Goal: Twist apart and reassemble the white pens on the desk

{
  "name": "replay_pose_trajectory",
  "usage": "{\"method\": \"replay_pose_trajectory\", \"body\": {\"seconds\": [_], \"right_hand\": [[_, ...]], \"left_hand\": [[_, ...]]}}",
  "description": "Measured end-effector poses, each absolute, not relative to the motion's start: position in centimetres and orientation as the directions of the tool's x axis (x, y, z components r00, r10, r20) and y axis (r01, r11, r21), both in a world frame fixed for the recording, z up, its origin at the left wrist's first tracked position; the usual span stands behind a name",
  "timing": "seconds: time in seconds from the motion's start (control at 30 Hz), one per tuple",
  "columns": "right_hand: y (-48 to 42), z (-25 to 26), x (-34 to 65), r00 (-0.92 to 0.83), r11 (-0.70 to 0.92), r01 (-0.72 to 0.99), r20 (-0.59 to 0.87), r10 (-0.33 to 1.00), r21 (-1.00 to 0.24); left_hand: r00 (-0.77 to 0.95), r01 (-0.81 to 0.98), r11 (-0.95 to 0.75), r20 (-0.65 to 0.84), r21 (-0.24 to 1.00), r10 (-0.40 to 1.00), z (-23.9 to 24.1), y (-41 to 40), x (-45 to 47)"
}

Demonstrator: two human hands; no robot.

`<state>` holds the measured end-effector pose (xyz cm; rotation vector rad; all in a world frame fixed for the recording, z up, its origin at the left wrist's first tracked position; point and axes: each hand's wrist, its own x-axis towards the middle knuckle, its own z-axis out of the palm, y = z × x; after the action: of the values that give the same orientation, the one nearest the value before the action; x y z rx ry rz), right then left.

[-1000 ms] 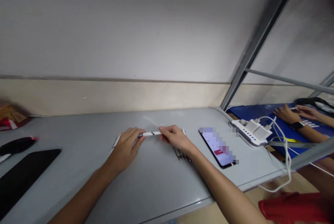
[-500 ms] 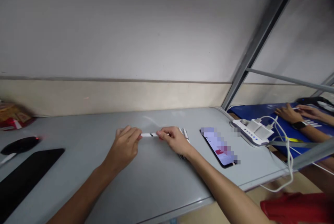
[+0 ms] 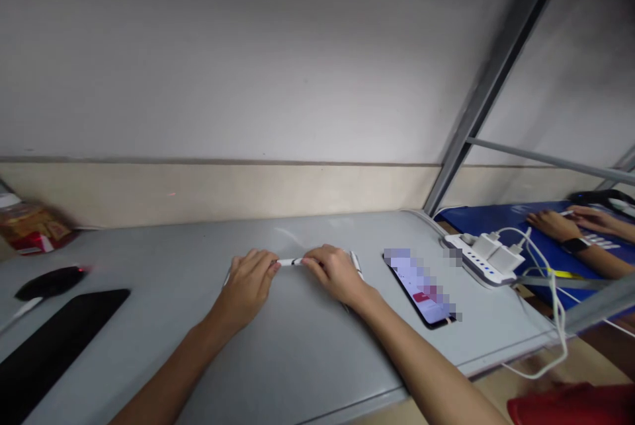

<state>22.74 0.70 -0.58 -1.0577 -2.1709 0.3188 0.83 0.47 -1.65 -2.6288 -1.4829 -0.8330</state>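
Note:
A slim white pen (image 3: pixel 288 262) with black marks lies crosswise between my two hands, low over the grey desk. My left hand (image 3: pixel 249 281) has its fingers closed round the pen's left end. The right end is pinched by my right hand (image 3: pixel 335 273), thumb and fingers together. Only the short middle stretch of the pen shows; both ends are hidden in the fingers. Behind my right hand, slender white pieces (image 3: pixel 355 262) with dark marks lie on the desk, mostly covered by the hand.
Right of my hands lies a lit phone (image 3: pixel 419 289), then a white power strip (image 3: pixel 479 260) with chargers and cables. At left are a dark flat slab (image 3: pixel 64 339), a black mouse (image 3: pixel 49 283) and a red-gold packet (image 3: pixel 37 227). Beyond the metal frame, another person's hands (image 3: pixel 555 223) work.
My left hand has come closer to the right hand and its fingers lie flatter. Less of the pen shows between them. The whole view has shifted slightly.

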Motion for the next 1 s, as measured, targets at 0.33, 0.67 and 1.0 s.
{"method": "replay_pose_trajectory", "body": {"seconds": [0.33, 0.67, 1.0], "right_hand": [[-0.1, -0.6, 21.9, -0.452, 0.619, 0.762, 0.526, 0.720, -0.192], [-0.2, -1.2, 21.2, -0.561, 0.637, 0.765, 0.392, 0.729, -0.090], [-0.5, -0.8, 21.2, -0.537, 0.652, 0.739, 0.438, 0.721, -0.169]], "left_hand": [[0.465, 0.799, -0.583, 0.465, 0.146, 0.753, -2.0, 0.6, 1.3], [0.516, 0.775, -0.602, 0.356, 0.193, 0.779, -2.3, 0.1, 1.8], [0.524, 0.738, -0.627, 0.374, 0.250, 0.765, -2.5, 0.3, 1.8]]}}
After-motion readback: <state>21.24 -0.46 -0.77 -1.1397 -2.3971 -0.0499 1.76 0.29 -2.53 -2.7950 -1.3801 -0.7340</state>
